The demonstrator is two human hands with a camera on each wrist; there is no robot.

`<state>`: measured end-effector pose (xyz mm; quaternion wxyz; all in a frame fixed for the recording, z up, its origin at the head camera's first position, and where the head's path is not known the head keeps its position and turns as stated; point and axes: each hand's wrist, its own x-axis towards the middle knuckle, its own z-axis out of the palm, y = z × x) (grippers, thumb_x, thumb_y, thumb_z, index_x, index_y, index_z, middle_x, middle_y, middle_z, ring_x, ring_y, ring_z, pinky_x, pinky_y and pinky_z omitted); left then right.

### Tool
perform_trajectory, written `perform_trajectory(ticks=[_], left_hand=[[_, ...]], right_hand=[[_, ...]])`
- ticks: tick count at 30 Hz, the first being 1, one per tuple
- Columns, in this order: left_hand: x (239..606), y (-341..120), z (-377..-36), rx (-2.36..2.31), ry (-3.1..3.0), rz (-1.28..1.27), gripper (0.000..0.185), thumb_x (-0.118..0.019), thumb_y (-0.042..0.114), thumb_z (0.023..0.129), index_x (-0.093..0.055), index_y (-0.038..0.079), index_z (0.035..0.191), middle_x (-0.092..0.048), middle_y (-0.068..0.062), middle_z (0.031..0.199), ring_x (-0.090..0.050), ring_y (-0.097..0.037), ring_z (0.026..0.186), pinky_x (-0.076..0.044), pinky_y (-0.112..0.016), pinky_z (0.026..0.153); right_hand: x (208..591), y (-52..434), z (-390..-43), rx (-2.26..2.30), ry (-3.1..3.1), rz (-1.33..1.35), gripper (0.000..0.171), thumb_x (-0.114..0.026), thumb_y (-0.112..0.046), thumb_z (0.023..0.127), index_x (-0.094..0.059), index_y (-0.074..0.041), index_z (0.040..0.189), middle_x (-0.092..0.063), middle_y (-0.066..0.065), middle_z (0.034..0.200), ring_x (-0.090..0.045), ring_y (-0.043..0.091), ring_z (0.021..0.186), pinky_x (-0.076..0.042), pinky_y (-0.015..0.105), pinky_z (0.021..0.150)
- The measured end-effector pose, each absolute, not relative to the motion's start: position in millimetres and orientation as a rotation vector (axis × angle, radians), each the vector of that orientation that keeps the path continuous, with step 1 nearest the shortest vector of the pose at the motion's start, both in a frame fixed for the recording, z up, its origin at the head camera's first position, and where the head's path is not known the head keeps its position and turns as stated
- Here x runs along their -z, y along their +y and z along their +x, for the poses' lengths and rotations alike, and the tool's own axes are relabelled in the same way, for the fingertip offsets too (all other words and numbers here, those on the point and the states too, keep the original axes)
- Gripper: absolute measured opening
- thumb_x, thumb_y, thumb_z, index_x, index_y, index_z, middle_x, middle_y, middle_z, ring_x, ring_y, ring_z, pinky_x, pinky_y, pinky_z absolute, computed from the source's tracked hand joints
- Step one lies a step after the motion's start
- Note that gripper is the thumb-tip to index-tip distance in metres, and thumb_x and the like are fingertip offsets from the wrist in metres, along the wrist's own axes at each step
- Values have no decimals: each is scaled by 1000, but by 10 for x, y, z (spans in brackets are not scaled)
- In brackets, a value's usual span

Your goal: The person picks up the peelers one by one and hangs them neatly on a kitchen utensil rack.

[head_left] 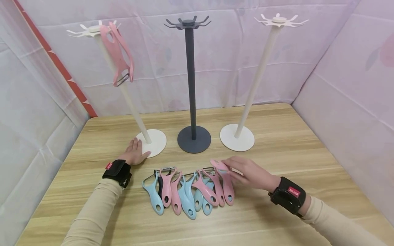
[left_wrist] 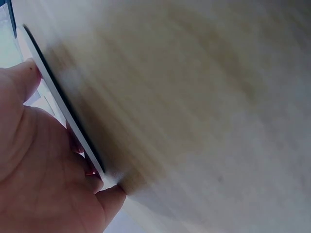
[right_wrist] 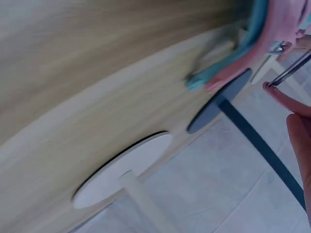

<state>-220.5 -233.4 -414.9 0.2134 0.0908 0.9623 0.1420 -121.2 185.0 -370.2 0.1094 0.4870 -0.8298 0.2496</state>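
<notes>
there, the right hand (head_left: 246,172) pinched the head of a pink peeler (head_left: 224,181) at the 3 o'clock end of the pile (head_left: 184,191). it looked light, stiff and smooth; its handle seemed safest to grab. the left hand (head_left: 135,153) lay flat on the white stand's base (head_left: 155,141).

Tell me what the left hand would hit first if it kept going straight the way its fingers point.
The left hand already touches the left white stand's base; going on, it would probably meet that stand's pole, though depth is unclear.
</notes>
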Motion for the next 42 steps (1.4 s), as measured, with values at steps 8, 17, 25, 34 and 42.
perform_trajectory(ticks=[8,17,25,34,42], left_hand=[[4053,-2274,-2165,-370,2675,243,76,-35,36,97,-1,-20,135,10,-37,141,8,-48,131,-5,-53,107],[4137,-2322,-2205,-366,2668,237,80,-35,40,96,1,-19,136,12,-36,142,10,-46,131,-3,-52,107],[4297,-2389,-2290,-393,2673,239,83,-34,44,95,5,-16,137,16,-34,142,13,-46,131,0,-53,107],[4350,-2381,-2316,-389,2691,265,83,-33,45,95,4,-16,137,15,-34,142,12,-45,131,-1,-52,107],[4270,-2312,-2232,-394,2692,241,82,-33,44,95,4,-16,137,15,-33,143,12,-44,132,-1,-51,107]], right_hand=[[3558,1516,-1372,-766,-2356,1345,36,-48,-23,96,-57,5,117,-60,6,96,-52,9,77,-47,21,63],[3333,1107,-1664,-867,-2143,1283,49,-36,-29,98,-53,13,118,-60,12,89,-53,12,66,-45,25,55],[2962,806,-1974,-979,-2028,1221,37,-44,-19,97,-55,10,118,-59,8,79,-52,15,66,-38,29,54],[2755,554,-2191,-1068,-1953,1170,24,-54,6,87,-59,10,110,-55,7,72,-50,15,63,-33,27,53],[2511,333,-2364,-1171,-1950,1063,26,-53,-1,90,-60,9,113,-57,7,68,-55,16,70,-45,25,66]])
